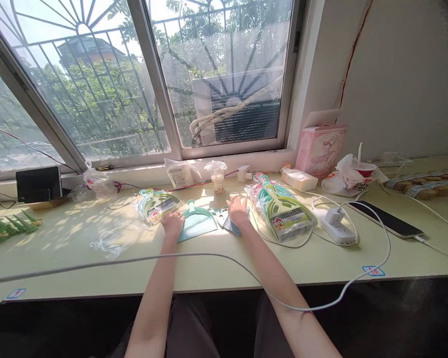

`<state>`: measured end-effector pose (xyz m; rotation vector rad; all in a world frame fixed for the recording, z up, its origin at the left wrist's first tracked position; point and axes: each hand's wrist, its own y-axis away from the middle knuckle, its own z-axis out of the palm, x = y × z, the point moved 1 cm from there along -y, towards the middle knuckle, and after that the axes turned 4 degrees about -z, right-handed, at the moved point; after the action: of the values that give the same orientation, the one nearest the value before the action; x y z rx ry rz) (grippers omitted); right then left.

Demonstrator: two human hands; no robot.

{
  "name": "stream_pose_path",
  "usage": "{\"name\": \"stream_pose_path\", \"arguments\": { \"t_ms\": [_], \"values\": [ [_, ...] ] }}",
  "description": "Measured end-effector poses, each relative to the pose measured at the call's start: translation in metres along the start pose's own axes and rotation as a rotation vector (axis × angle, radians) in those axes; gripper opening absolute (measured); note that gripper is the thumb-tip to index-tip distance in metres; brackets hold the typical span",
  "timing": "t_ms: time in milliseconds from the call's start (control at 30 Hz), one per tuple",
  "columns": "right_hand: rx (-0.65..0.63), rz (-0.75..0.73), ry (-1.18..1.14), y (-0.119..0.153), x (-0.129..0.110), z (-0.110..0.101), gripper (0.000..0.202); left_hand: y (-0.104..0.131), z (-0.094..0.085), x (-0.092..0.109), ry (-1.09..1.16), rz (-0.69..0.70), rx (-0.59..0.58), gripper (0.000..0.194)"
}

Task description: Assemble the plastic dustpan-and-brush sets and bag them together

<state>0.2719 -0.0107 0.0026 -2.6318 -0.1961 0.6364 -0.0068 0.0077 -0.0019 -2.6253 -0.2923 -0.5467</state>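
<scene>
Your left fingers touch the left edge of the teal dustpan at centre, grip unclear; your right fingers spread over the brush. The dustpan's handle points up-frame, long axis near vertical.

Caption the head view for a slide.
Left hand at a pale blue dustpan, right hand on a small brush, on a sunlit table.

A workroom, by appearances, holds a long table below a barred window at 12 o'clock. Bagged dustpan sets lie at 8 and 4 o'clock, with 2 marked labels along the front edge.
</scene>
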Motion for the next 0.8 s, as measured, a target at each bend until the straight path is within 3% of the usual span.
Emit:
{"name": "stream_pose_path", "arguments": {
  "t_ms": [133, 200, 300, 400, 600, 667, 800],
  "values": [
    [-0.099, 0.098, -0.073, -0.004, 0.019, 0.008, 0.012, -0.002, 0.002, -0.002, 0.095, -0.045, 0.000, 0.003],
    [-0.094, 0.109, -0.098, -0.006, 0.022, 0.007, 0.007, -0.006, 0.000, -0.002, 0.148, -0.118, 0.020, 0.008],
    [-0.087, 0.142, -0.131, -0.006, 0.022, 0.002, 0.009, -0.010, -0.006, -0.001, 0.360, -0.207, 0.155, 0.023],
    [-0.112, 0.174, -0.139, -0.006, 0.020, -0.003, 0.006, -0.007, -0.014, 0.004, 0.552, -0.169, 0.322, 0.028],
    [-0.127, 0.136, -0.321, -0.007, 0.016, -0.016, 0.006, 0.002, -0.022, 0.011, 0.595, -0.117, 0.474, 0.036],
    [-0.144, 0.090, -0.515, -0.008, 0.010, -0.021, 0.011, -0.001, -0.020, 0.009, 0.622, -0.133, 0.456, 0.034],
    [-0.181, -0.042, -0.932, -0.004, -0.020, -0.025, 0.019, -0.009, -0.010, 0.008, 0.766, -0.156, 0.294, 0.027]
  ]
}}
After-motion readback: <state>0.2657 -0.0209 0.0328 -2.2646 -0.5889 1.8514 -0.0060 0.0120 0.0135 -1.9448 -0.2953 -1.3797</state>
